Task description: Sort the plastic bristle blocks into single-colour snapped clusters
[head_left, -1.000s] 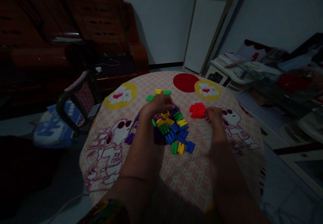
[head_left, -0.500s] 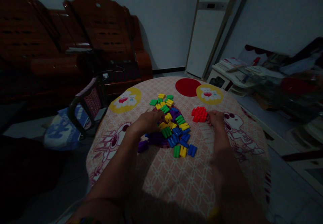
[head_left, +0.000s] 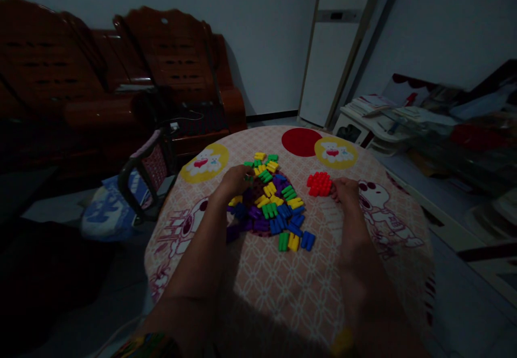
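Red plastic pieces joined in one cluster (head_left: 319, 184) sit at about one o'clock on your desk (head_left: 278, 288), with the fingertips of your right hand (head_left: 344, 190) closed on the edge nearest three o'clock. Your left hand (head_left: 238, 179) is at ten to eleven o'clock, its fingers curled and partly open beside a green block; you can't tell from this view whether they grip it.

The loose blocks (head_left: 270, 210) lie in a heap just left of the desk's middle, in green, yellow, blue and purple, too overlapped to count fully. At the heap's five o'clock you can count three side by side: one green block (head_left: 283, 241), one yellow block (head_left: 293, 241) and one blue block (head_left: 308, 240).

On the cloth, you have two yellow bear patches (head_left: 336, 152), at one and ten o'clock, and one red round patch (head_left: 301, 141) at twelve. Two dog prints (head_left: 379, 212) show, at three and nine; the lettering on the three o'clock one's shirt is too small to read.

Compared with half a second ago, your left hand has moved off the heap's middle towards its ten o'clock side, uncovering dark pieces and a yellow one below your wrist. Your right hand still holds the red cluster in nearly the same place.
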A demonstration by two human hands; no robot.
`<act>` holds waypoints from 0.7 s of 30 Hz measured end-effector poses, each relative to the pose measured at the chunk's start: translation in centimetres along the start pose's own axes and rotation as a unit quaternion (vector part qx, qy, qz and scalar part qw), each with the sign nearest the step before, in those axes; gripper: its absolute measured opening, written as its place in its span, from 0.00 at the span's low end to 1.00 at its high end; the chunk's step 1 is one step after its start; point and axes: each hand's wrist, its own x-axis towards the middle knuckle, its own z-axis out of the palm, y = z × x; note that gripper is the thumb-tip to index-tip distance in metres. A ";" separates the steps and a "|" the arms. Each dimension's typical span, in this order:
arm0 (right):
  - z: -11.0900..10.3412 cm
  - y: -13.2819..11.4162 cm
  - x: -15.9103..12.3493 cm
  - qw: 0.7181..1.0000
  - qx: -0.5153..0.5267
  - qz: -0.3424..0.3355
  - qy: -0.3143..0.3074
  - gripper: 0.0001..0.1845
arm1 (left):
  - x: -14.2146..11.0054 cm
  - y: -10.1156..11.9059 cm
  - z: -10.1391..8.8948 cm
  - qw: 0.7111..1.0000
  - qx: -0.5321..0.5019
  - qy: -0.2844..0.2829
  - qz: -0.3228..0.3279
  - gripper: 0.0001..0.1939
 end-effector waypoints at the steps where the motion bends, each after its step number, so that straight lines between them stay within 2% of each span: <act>1: 0.0 0.1 0.1 1.000 -0.002 -0.003 0.000 0.11 | -0.1 -0.3 -0.4 0.999 -0.014 0.028 -0.016 0.18; 3: 0.0 0.3 0.2 1.000 -0.008 -0.008 0.003 0.11 | -0.2 -0.9 -1.1 0.997 -0.047 0.050 -0.033 0.19; 6: 0.0 0.1 0.2 1.000 -0.016 -0.011 0.004 0.11 | -0.2 -1.5 -1.4 0.995 -0.072 0.054 -0.051 0.20; 9: -0.1 -0.3 -0.1 1.000 -0.022 -0.004 0.003 0.11 | 0.1 -1.8 -0.6 0.993 -0.061 0.058 -0.077 0.20; 14: 0.0 -0.7 -0.3 0.999 -0.036 0.003 0.010 0.11 | 0.6 -1.5 1.4 0.983 0.009 0.087 -0.160 0.22; 18: 0.1 -0.8 -0.6 1.000 -0.008 0.007 0.005 0.10 | 1.0 -0.4 1.6 0.991 -0.040 0.080 -0.099 0.19; 21: 0.1 -0.9 -0.9 1.000 0.029 0.005 0.005 0.09 | 1.2 0.4 1.0 0.982 -0.123 0.132 -0.057 0.18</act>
